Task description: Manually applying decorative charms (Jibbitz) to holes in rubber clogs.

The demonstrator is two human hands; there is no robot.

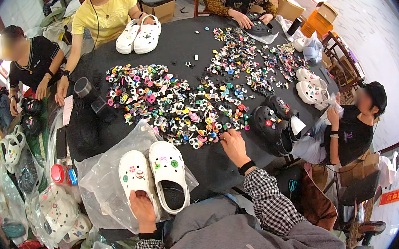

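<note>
Several bagged clogs (pixel 55 207) are lying beyond the left edge of the black table (pixel 209 169). A red-lidded container (pixel 59 173) is standing just outside that edge. A dark cup (pixel 84 88) is occupying the table's left part, and a clear plastic bag (pixel 99 183) is spreading over the near left corner.

The left white clog (pixel 133 168) is resting at the near edge, overlapping the bag, its toe pointing toward the far edge; pink, white and green charms are decorating its upper. The left hand (pixel 143 210) is gripping this clog at the heel, its fingers reaching into the foot opening. At the far edge, a person in a yellow shirt (pixel 103 18) is touching a second white pair (pixel 139 36). The right white clog (pixel 167 166) is lying alongside the left one, bearing purple and green charms.

A heap of multicoloured shoe charms (pixel 173 103) is covering the table's middle. The right hand (pixel 235 149) is working apart from the left, its fingertips touching the heap's near border; whether they are pinching a charm, one cannot tell. Black clogs (pixel 268 122) are sitting toward the right edge, and a third white pair (pixel 311 88) is standing farther along that edge.
</note>
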